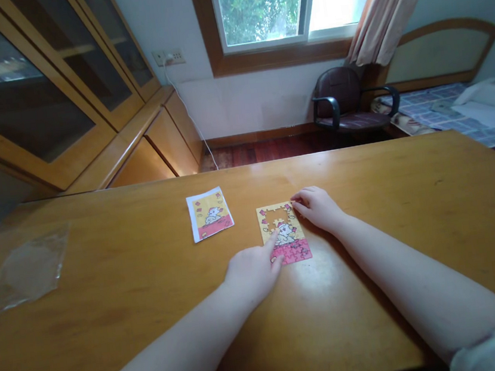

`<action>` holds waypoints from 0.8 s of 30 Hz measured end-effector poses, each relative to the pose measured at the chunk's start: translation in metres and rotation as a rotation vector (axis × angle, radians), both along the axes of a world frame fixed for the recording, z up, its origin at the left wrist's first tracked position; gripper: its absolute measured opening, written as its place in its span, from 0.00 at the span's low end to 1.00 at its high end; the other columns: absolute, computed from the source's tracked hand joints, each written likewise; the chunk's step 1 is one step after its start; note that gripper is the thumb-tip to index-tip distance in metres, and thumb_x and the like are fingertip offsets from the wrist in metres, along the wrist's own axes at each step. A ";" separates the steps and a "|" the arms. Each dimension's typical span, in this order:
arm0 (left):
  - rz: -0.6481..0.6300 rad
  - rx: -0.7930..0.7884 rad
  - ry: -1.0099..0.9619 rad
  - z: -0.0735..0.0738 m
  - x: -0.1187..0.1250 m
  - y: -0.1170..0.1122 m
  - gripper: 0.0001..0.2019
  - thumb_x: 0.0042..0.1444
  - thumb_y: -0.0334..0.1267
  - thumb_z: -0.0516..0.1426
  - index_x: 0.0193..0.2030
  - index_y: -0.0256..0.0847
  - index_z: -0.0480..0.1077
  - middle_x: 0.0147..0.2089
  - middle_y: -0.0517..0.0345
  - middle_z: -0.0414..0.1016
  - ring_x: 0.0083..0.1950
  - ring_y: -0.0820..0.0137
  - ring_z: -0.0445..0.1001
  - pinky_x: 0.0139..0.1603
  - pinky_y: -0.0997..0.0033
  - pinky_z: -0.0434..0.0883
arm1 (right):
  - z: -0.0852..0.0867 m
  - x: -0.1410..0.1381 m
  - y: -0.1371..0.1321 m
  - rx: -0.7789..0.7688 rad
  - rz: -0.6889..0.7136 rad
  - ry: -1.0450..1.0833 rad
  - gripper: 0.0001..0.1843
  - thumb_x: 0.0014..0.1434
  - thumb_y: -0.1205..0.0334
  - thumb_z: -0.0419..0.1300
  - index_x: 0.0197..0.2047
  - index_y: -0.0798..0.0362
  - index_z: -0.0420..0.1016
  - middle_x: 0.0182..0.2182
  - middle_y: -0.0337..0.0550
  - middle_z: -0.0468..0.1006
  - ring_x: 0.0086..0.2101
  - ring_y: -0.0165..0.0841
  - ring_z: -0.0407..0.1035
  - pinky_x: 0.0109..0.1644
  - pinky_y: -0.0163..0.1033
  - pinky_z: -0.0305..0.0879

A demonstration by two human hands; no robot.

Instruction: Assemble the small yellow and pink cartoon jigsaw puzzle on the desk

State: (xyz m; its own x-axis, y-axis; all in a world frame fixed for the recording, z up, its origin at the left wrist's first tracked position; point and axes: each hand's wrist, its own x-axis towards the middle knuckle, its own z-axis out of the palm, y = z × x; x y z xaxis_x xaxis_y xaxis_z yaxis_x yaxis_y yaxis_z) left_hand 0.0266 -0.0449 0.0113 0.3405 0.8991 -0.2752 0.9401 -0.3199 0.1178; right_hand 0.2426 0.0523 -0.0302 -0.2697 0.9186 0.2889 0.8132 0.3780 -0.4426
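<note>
A small jigsaw puzzle (301,250) lies flat on the wooden table (156,323), yellow above and pink below, with a white cartoon animal in its middle. In its upper part is a gap through which the table shows. My left hand (252,274) reaches over the puzzle's left side, index finger stretched onto the picture and thumb apart near the lower edge. At the puzzle's upper right corner rests my right hand (317,208), its bent fingertips touching the edge and its thumb a little apart. A printed picture (210,213) of the same design lies to the left.
A clear plastic bag (27,267) lies at the table's left. Beyond the table's far edge stand a glass-door cabinet (97,101), a dark armchair (345,98) and a bed (445,107). A white cord (186,106) hangs from the wall socket.
</note>
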 end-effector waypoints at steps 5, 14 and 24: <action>0.019 -0.012 -0.001 0.000 -0.001 0.003 0.30 0.62 0.49 0.43 0.70 0.48 0.45 0.39 0.49 0.78 0.40 0.58 0.76 0.36 0.64 0.69 | -0.002 0.001 0.000 0.008 0.001 0.007 0.09 0.59 0.59 0.56 0.36 0.52 0.76 0.32 0.44 0.77 0.36 0.36 0.68 0.44 0.40 0.62; 0.046 -0.023 -0.006 -0.003 -0.003 0.005 0.30 0.62 0.51 0.44 0.70 0.48 0.45 0.40 0.49 0.78 0.41 0.59 0.76 0.38 0.65 0.68 | -0.002 0.001 0.000 0.005 0.000 0.017 0.09 0.59 0.59 0.56 0.36 0.52 0.77 0.32 0.44 0.77 0.36 0.36 0.68 0.44 0.40 0.62; 0.033 -0.016 -0.010 -0.001 -0.002 0.007 0.30 0.62 0.50 0.43 0.70 0.48 0.45 0.40 0.50 0.78 0.41 0.59 0.76 0.37 0.65 0.68 | 0.000 0.001 0.000 -0.010 0.003 0.022 0.09 0.59 0.59 0.56 0.36 0.52 0.77 0.33 0.45 0.77 0.38 0.36 0.68 0.46 0.41 0.62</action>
